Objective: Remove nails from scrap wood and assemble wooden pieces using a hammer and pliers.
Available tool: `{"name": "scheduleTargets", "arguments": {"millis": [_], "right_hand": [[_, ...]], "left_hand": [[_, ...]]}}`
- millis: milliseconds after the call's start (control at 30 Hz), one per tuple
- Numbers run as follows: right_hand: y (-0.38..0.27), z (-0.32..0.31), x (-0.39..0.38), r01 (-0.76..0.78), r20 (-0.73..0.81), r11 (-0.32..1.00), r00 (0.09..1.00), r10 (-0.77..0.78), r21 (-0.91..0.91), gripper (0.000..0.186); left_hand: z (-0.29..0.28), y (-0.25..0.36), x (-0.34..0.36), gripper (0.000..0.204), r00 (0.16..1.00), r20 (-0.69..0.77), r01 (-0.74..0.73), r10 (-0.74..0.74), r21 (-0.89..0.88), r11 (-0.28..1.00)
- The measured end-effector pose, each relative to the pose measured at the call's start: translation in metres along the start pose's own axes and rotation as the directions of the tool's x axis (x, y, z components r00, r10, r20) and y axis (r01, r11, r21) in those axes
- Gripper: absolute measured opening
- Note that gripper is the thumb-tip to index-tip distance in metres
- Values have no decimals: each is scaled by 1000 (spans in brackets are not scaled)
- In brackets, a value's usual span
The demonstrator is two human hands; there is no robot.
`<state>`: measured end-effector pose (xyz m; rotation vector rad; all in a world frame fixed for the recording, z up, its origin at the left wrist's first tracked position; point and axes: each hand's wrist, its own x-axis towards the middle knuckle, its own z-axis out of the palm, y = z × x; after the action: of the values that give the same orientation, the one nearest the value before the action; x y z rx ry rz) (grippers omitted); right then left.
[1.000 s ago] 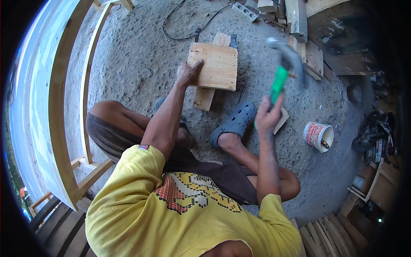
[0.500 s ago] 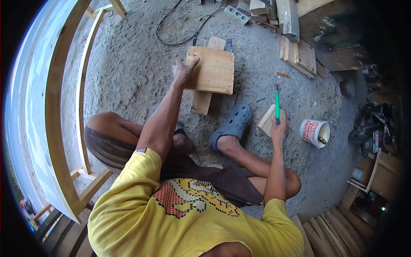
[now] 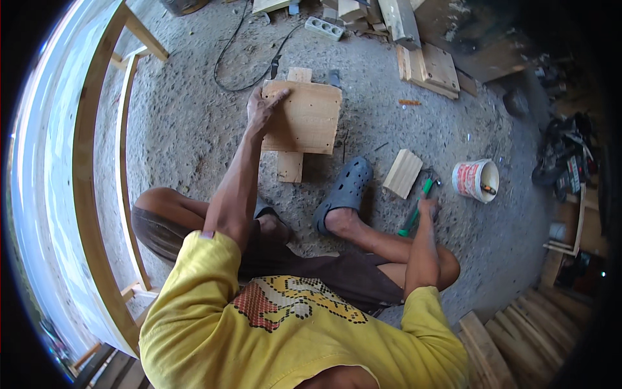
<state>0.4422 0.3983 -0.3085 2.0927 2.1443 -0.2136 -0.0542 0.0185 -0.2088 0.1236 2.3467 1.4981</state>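
My left hand (image 3: 262,110) grips the left edge of a flat, squarish wooden board (image 3: 306,120), thumb on top and the other fingers out of sight. Small dark dots mark the board's face. Beneath it a narrower wooden piece (image 3: 289,167) sticks out at the near and far sides. Low by the floor on my right, my right hand (image 3: 428,207) closes around the middle of a green-handled hammer (image 3: 409,223). The hammer's head points away from me, close to a small wood block (image 3: 403,173); its handle end points back toward my knee.
A white bucket (image 3: 468,179) holding a tool stands right of the hammer. A power strip (image 3: 324,28) and black cable (image 3: 222,81) lie beyond the board. Scrap wood (image 3: 431,68) is piled at far right. A timber frame (image 3: 91,175) rises on the left.
My right hand has lowered the hammer toward the floor and turned it, its grip now around mid-handle. The view has shifted slightly; my left hand still holds the board.
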Motion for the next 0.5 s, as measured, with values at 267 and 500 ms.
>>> {"name": "scheduleTargets", "arguments": {"millis": [267, 500], "right_hand": [[-66, -40, 1, 468, -160, 868, 881, -445, 164, 62], [-111, -86, 14, 638, 156, 765, 750, -643, 84, 52]], "left_hand": [[-23, 84, -87, 65, 935, 8, -348, 355, -181, 920], [-88, 140, -118, 72, 734, 195, -670, 651, 363, 648]]}}
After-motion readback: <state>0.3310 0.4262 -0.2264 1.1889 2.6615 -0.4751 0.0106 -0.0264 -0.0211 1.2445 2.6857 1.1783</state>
